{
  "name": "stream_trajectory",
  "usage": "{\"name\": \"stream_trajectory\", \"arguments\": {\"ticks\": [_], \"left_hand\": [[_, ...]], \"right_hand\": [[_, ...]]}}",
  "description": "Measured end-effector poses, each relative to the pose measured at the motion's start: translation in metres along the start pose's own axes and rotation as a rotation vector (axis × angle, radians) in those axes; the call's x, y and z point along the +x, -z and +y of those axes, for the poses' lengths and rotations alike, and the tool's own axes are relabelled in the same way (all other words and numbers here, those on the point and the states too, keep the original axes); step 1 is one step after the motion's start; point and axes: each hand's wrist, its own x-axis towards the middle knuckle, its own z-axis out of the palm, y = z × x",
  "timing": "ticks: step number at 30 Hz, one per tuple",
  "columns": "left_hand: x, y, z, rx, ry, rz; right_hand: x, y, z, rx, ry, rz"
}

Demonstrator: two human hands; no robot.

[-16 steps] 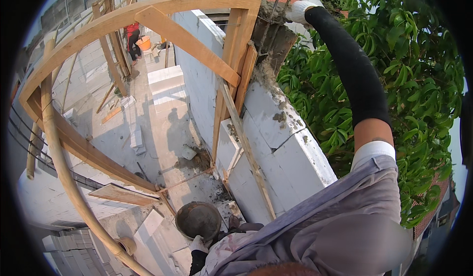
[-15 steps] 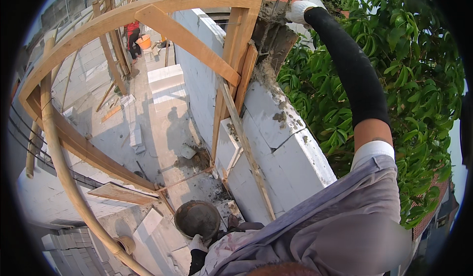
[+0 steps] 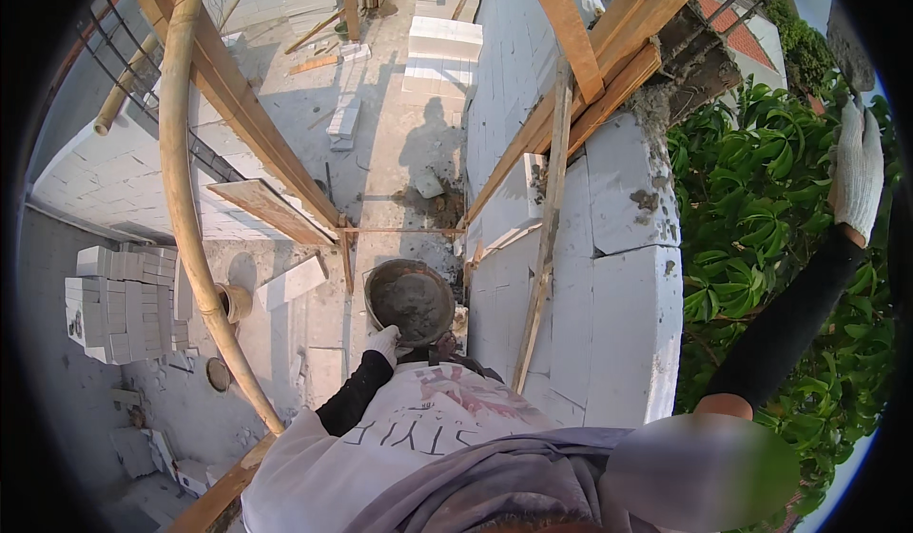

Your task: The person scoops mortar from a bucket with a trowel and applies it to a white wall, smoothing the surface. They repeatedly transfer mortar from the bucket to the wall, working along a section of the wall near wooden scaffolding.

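Note:
My left hand (image 3: 383, 343), in a white glove, is closed on the near left rim of a dark round bucket (image 3: 371, 295). Grey wet mortar (image 3: 411, 302) lies inside the bucket. Out to the far right, my right hand (image 3: 857, 167), also in a white glove, is raised in front of green leaves. Its fingers are closed round what looks like a trowel, with a grey, mortar-coated blade (image 3: 849, 48) beyond the fingertips. The handle is hidden in the glove. Between my hands runs a white block wall (image 3: 623, 314) with mortar smears near its top edge.
A wooden frame (image 3: 632, 67) stands against the wall, with a slanting batten (image 3: 553, 238) before it. A bamboo pole (image 3: 181, 153) rises at left. White blocks are stacked lower left (image 3: 124, 295) and farther ahead (image 3: 445, 43). A leafy tree (image 3: 751, 229) fills the right. Another person stands at the far top.
My view has turned rightward and down. My right hand has swung away from the column top to the far right, and the grey blade now shows. My left hand stays at the bucket, now seen more fully.

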Motion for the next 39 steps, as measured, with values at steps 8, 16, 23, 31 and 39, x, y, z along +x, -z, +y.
{"name": "stream_trajectory", "arguments": {"ticks": [8,16,23,31,39], "left_hand": [[-0.030,-0.003,-0.015,0.023,-0.201,-0.077],[-0.079,0.002,-0.031,0.083,-0.236,-0.055],[-0.102,0.031,-0.053,0.591,-0.592,0.069],[-0.105,0.031,-0.048,0.387,-0.325,0.024],[-0.089,0.026,-0.061,0.411,-0.397,0.029]], "right_hand": [[-0.236,-0.075,-0.153,0.162,0.871,-0.730],[-0.499,-0.234,-0.165,-0.103,1.353,-0.978],[-0.527,-0.266,-0.154,0.076,1.304,-1.465],[-0.532,-0.272,-0.142,0.177,1.324,-1.582],[-0.496,-0.220,-0.142,0.060,1.310,-1.342]]}}
